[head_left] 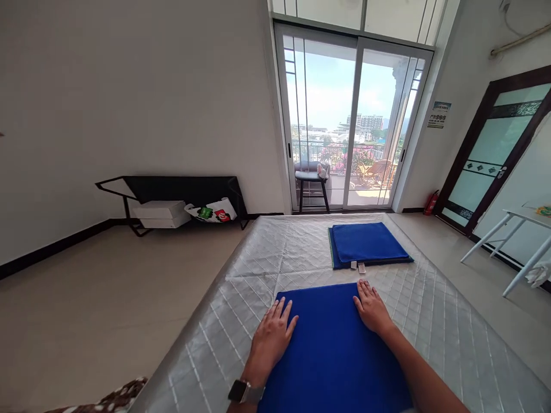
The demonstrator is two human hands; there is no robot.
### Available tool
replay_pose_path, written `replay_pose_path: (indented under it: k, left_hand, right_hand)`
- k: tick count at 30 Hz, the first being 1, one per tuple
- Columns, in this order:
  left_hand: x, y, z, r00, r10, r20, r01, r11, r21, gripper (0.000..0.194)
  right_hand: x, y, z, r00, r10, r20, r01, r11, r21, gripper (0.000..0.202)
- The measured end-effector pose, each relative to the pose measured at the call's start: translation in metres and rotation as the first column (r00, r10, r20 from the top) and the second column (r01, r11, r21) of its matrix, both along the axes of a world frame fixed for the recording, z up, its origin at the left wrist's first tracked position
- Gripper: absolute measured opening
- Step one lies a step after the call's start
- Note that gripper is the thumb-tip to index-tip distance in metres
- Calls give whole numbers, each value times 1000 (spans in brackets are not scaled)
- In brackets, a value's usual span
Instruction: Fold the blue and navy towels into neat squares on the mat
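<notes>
Blue cloth (331, 350) under both palms, spread flat on the near part of the quilted mattress (451, 321), reaching from the bottom edge of the view toward the mattress middle. Fingers of the left hand (272, 337) stretched out and slightly fanned, grasping nothing, pressed flat on the cloth's left border with the outer fingers spilling onto the mattress cover beside it. Fingers of the right hand (371, 307) likewise extended and unclenched, lying flat near the cloth's far right corner, fingertips just at its far edge. Wristwatch (245, 392) with a dark face on the left wrist, close to the cloth's near left side. Beyond the cloth, farther up the mattress and apart from it, a folded stack of blue towels (365, 244) with small white tags hanging at its near edge. Past the mattress end, behind the stack, a sliding glass door (353, 120) with a dark stool (312, 183) outside it. Left of the mattress, against the wall, a black rack (181, 189) holding a white box (160, 213) and a printed bag (213, 212). Right of the mattress, a red fire extinguisher (431, 202) and a white table (516, 229).
</notes>
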State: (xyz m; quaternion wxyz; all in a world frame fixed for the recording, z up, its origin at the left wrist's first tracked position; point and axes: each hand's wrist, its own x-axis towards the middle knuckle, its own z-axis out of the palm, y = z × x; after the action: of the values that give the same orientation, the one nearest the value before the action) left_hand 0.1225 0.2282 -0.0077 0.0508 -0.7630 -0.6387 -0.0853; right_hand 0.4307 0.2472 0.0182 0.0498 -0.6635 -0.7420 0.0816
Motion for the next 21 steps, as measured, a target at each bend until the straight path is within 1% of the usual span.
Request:
replay_pose_path:
  k: [3, 6, 8, 9, 10, 12, 15, 17, 18, 20, 21]
  left_hand:
    - [-5, 3, -9, 1000, 1, -27, 0, 999, 35, 51]
    - [-5, 3, -13, 999, -13, -35, 15, 998, 67, 52]
    - [2, 1, -13, 998, -55, -35, 58, 995, 86, 52]
    - [10, -1, -12, 995, -92, -37, 95, 991, 95, 51]
    - [20, -2, -11, 989, -140, -40, 143, 984, 104, 51]
    - [47, -4, -7, 967, -250, -41, 253, 960, 118, 50]
    - [99, 0, 1, 926, -377, -19, 377, 918, 123, 50]
    - [132, 9, 7, 911, -411, 9, 408, 906, 115, 52]
    - [147, 14, 9, 912, -410, 22, 406, 908, 101, 52]
    - [167, 23, 11, 924, -380, 34, 378, 924, 51, 53]
    - [173, 27, 10, 932, -361, 32, 360, 933, 22, 54]
  right_hand:
    - [1, 0, -1, 1000, -2, -24, 2, 1000, 1, 63]
    - [0, 1, -3, 998, -3, -64, 3, 1000, 5, 63]
    - [-1, 0, -4, 995, -8, -95, 9, 1000, 15, 62]
    - [-2, 0, -4, 994, -9, -107, 11, 1000, 19, 62]
    - [-3, -1, -4, 993, -9, -116, 11, 1000, 23, 62]
    - [-4, -1, -3, 992, -5, -127, 10, 999, 34, 62]
    - [-5, -1, -2, 991, -2, -131, 9, 999, 50, 61]
    - [-4, -1, -2, 992, 9, -125, -2, 999, 52, 61]
    - [-4, -1, -3, 993, 18, -119, -13, 999, 50, 60]
    - [-3, -1, -4, 993, 35, -109, -30, 998, 48, 59]
    - [-3, 0, -5, 994, 38, -107, -32, 998, 51, 59]
